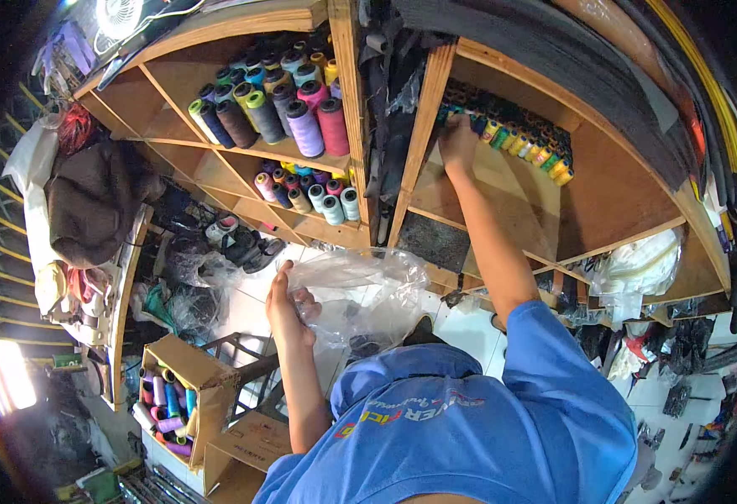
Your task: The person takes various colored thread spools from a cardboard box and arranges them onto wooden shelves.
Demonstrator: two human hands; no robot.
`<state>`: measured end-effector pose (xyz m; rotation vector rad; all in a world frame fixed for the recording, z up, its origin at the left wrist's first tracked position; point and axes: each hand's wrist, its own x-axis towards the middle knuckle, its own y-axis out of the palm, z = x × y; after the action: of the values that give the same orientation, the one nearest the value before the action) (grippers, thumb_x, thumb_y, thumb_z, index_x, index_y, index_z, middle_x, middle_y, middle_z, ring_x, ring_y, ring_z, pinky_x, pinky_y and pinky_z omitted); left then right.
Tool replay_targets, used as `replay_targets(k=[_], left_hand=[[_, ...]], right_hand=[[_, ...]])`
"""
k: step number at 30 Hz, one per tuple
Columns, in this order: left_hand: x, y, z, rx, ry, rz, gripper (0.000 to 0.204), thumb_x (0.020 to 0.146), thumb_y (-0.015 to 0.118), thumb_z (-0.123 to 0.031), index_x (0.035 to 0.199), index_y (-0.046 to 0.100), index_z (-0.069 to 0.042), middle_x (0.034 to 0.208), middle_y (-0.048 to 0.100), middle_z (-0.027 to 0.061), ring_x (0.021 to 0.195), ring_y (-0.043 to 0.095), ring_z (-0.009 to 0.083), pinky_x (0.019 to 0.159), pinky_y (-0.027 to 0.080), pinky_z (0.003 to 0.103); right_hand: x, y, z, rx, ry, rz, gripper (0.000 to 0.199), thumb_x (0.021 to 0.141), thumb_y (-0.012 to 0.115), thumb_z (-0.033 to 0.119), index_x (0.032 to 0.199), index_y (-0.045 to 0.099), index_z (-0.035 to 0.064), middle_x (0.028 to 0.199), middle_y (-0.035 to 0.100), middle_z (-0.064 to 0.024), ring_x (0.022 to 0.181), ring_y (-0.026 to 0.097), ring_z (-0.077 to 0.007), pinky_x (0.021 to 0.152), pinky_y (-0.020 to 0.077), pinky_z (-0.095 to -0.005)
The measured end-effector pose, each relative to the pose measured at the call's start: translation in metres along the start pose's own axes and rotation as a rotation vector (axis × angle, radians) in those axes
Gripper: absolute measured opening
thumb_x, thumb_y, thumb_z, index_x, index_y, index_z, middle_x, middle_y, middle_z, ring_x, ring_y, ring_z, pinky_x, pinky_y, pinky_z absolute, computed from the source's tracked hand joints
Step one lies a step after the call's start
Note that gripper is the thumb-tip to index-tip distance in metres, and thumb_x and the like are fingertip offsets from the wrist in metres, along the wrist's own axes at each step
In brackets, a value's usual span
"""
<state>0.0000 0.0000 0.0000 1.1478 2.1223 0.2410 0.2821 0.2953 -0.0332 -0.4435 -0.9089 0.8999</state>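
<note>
My left hand is closed on the edge of a clear plastic bag, which spreads out to the right in front of my body. What the bag holds, if anything, I cannot make out. My right arm stretches up into a wooden shelf compartment. There my right hand is at the left end of closely packed rows of small thread spools, its fingers curled down among them. Whether a spool is between those fingers is hidden. The front spools are mostly yellow and green, with darker ones behind.
Left of an upright post, a wooden shelf bears large thread cones and smaller cones below. An open cardboard box of cones stands lower left. A plastic-wrapped white bundle lies at right. Dark cloth hangs over the shelf top.
</note>
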Motion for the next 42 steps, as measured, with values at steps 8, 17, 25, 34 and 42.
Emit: replay_targets(k=[8, 17, 25, 34, 42], left_hand=[[-0.013, 0.013, -0.004, -0.048, -0.016, 0.056, 0.033, 0.094, 0.044, -0.03, 0.118, 0.051, -0.009, 0.056, 0.037, -0.0028, 0.044, 0.03, 0.0071, 0.038, 0.025, 0.021], [0.001, 0.062, -0.005, -0.075, -0.242, 0.273, 0.032, 0.094, 0.042, -0.028, 0.116, 0.052, -0.007, 0.056, 0.04, -0.0044, 0.046, 0.039, 0.007, 0.039, 0.031, 0.021], [0.006, 0.089, -0.028, -0.025, -0.22, 0.341, 0.03, 0.095, 0.04, -0.027, 0.108, 0.053, -0.004, 0.058, 0.046, -0.0027, 0.047, 0.045, 0.0082, 0.042, 0.038, 0.023], [0.01, 0.079, -0.027, -0.075, -0.238, 0.365, 0.029, 0.094, 0.042, -0.027, 0.107, 0.054, -0.003, 0.059, 0.048, -0.0019, 0.048, 0.046, 0.0094, 0.042, 0.038, 0.024], [0.012, 0.067, -0.02, -0.094, -0.28, 0.366, 0.026, 0.093, 0.043, -0.027, 0.098, 0.057, -0.005, 0.055, 0.046, -0.0024, 0.044, 0.043, 0.0095, 0.038, 0.034, 0.023]], right_hand=[[-0.069, -0.111, 0.033, 1.135, 0.325, 0.812, 0.01, 0.084, 0.06, 0.01, 0.086, 0.059, 0.0006, 0.072, 0.063, -0.0083, 0.063, 0.062, -0.0147, 0.06, 0.0487, -0.0255], [-0.208, -0.077, 0.074, 0.534, -0.448, 1.39, 0.028, 0.093, 0.046, 0.019, 0.111, 0.058, 0.0022, 0.103, 0.064, -0.0121, 0.095, 0.059, -0.0231, 0.085, 0.0448, -0.0327], [-0.251, -0.024, 0.069, 0.371, -0.575, 1.568, 0.028, 0.09, 0.049, 0.014, 0.113, 0.057, 0.0002, 0.107, 0.061, -0.0132, 0.101, 0.056, -0.0224, 0.087, 0.0432, -0.0315], [-0.29, -0.004, 0.064, 0.409, -0.643, 1.601, 0.027, 0.088, 0.052, 0.014, 0.11, 0.057, 0.0, 0.104, 0.062, -0.0137, 0.099, 0.057, -0.0243, 0.085, 0.0436, -0.0328], [-0.298, -0.004, 0.042, 0.45, -0.653, 1.579, 0.027, 0.086, 0.054, 0.014, 0.108, 0.058, -0.0001, 0.102, 0.062, -0.0141, 0.097, 0.057, -0.0259, 0.084, 0.0441, -0.0339]])
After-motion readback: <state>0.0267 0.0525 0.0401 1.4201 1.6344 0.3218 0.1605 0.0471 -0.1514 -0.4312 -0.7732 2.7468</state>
